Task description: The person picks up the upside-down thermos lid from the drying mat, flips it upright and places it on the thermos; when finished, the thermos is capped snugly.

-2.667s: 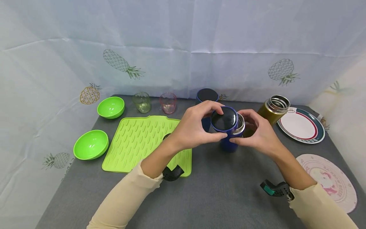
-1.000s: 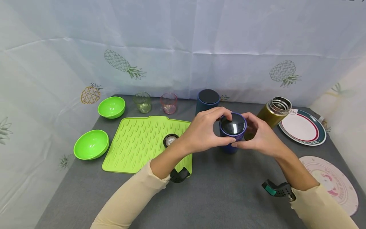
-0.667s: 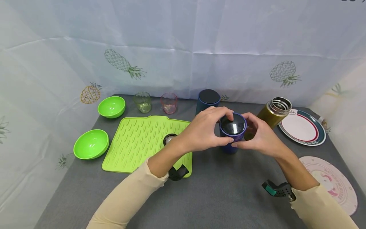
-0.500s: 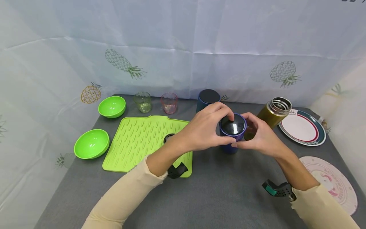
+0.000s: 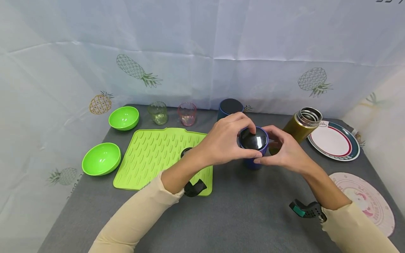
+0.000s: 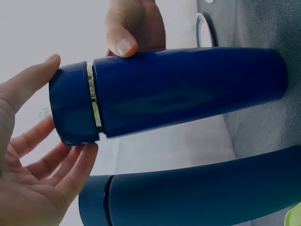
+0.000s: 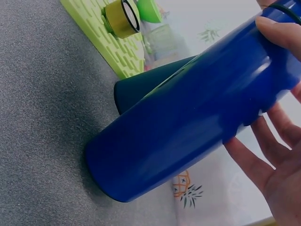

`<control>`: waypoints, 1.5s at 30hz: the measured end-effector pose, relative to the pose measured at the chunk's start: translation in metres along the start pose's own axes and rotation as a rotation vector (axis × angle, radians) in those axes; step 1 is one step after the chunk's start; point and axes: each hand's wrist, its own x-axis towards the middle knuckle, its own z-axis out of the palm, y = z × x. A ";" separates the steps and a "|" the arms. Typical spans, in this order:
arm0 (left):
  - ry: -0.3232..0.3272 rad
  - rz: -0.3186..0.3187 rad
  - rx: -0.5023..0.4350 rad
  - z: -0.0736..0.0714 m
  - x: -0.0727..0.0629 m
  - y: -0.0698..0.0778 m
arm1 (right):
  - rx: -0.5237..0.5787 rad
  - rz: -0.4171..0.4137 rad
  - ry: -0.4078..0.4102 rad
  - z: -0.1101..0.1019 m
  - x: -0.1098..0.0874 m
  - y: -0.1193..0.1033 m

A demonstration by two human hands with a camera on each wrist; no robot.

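Note:
A glossy blue thermos [image 7: 178,122] stands on the grey table between both hands. My left hand [image 5: 226,142] grips its black-topped lid [image 5: 253,138], thumb on the near side and fingers over the far edge. The lid sits over the mouth; in the left wrist view a thin silver gap shows between it and the body. My right hand [image 5: 284,151] holds the upper body from the right, thumb in front and fingers behind. Just behind stands a darker blue thermos [image 5: 230,106] with its lid on, partly hidden by my left hand.
An open gold thermos [image 5: 297,127] stands at right, near a dark-rimmed plate [image 5: 333,138] and a pink-print round mat [image 5: 360,200]. Left are a lime drying mat [image 5: 152,158] bearing a gold lid [image 7: 121,20], two green bowls [image 5: 101,159] and two glasses [image 5: 187,114].
The lid, earlier held tilted beside the open silver mouth, now sits over it. In the last half second, the lid and both hands have shifted slightly left.

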 end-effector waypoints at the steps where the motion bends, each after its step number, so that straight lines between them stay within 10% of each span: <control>1: -0.002 0.012 -0.014 -0.001 0.000 -0.001 | -0.005 -0.002 0.004 0.000 0.000 0.000; 14: -0.128 0.060 -0.256 -0.009 0.002 -0.013 | -0.007 -0.015 0.003 0.002 0.002 -0.002; 45: 0.013 -0.037 -0.068 0.000 -0.005 -0.003 | -0.025 0.015 -0.003 0.003 0.002 -0.001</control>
